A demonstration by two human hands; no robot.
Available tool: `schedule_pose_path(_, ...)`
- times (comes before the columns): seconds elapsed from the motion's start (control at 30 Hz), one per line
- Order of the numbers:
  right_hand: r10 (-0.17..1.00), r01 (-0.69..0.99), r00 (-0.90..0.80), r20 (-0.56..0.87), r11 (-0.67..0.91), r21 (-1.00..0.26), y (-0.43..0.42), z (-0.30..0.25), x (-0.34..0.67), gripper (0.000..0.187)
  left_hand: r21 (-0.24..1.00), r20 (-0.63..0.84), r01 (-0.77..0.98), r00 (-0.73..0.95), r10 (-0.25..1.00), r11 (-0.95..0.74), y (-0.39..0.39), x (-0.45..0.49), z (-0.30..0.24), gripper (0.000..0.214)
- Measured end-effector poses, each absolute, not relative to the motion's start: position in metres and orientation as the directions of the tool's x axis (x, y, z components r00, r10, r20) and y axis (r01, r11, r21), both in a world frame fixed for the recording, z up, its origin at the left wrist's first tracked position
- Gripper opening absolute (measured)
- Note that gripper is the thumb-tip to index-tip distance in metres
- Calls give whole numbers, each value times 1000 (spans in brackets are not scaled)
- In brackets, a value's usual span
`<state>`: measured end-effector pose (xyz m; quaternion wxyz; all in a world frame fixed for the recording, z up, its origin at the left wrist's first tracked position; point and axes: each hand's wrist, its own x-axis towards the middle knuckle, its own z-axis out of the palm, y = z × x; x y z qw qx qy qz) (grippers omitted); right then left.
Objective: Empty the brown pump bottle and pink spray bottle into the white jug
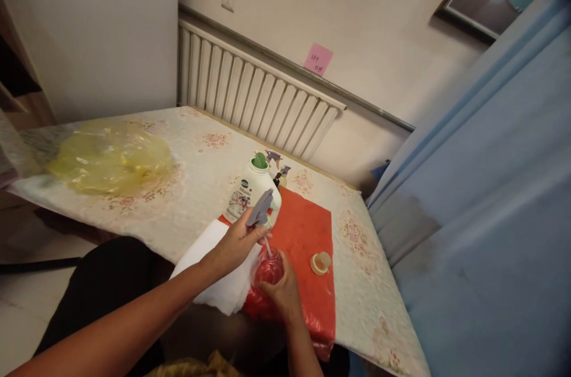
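My left hand [238, 240] is closed round a grey trigger-spray head [261, 210], whose thin tube runs down into the neck of a small clear pink bottle [269, 270]. My right hand [282, 292] grips that bottle from the near side and holds it upright on a red plastic sheet [310, 228]. A white bottle with a green cap [252, 189] stands just behind the spray head. A folded white cloth [214, 276] lies under my left wrist.
A small beige cap [320, 263] rests on the red sheet to the right. Two small spray bottles [277, 166] stand behind the white bottle. A yellow plastic bag [109, 157] lies at the table's left. A radiator [254, 94] lines the wall; blue fabric [482, 198] hangs on the right.
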<state>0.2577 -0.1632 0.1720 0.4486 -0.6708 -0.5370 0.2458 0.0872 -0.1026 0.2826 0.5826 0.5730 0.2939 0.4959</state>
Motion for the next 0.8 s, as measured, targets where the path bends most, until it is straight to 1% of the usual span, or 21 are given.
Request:
schedule_pose_path(0.1, 947, 492, 285, 150, -10, -871, -161, 169, 259, 79, 972, 233, -108, 340, 911, -208, -108, 90, 280, 30)
schedule_pose_path(0.2, 948, 478, 270, 167, 19, -878, -160, 166, 261, 79, 957, 253, 39, 378, 890, -288, -111, 94, 279, 24)
schedule_pose_path(0.27, 946, 460, 279, 168, 23, -888, -160, 163, 263, 81, 943, 271, 66, 416, 868, -326, -111, 96, 280, 25)
schedule_pose_path(0.33, 942, 436, 295, 160, 17, -900, -160, 160, 265, 84, 942, 286, 55, 390, 875, -332, -109, 98, 281, 27)
schedule_pose_path(0.43, 939, 405, 309, 154, 17, -914, -162, 155, 267, 89, 948, 298, 19, 306, 904, -319, -105, 100, 278, 28)
schedule_pose_path(0.53, 933, 401, 328, 148, 4, -916, -165, 150, 269, 91, 952, 284, -4, 377, 882, -305, -103, 101, 272, 29)
schedule_pose_path(0.6, 927, 404, 346, 141, -12, -915, -167, 146, 269, 92, 965, 258, -57, 396, 881, -257, -103, 102, 268, 29)
schedule_pose_path(0.7, 915, 397, 379, 136, -28, -918, -168, 140, 268, 92, 959, 194, -258, 284, 939, -120, -99, 102, 268, 38)
schedule_pose_path(0.8, 898, 384, 418, 136, -39, -923, -169, 133, 267, 92, 879, 128, -476, 184, 974, -26, -89, 96, 267, 43)
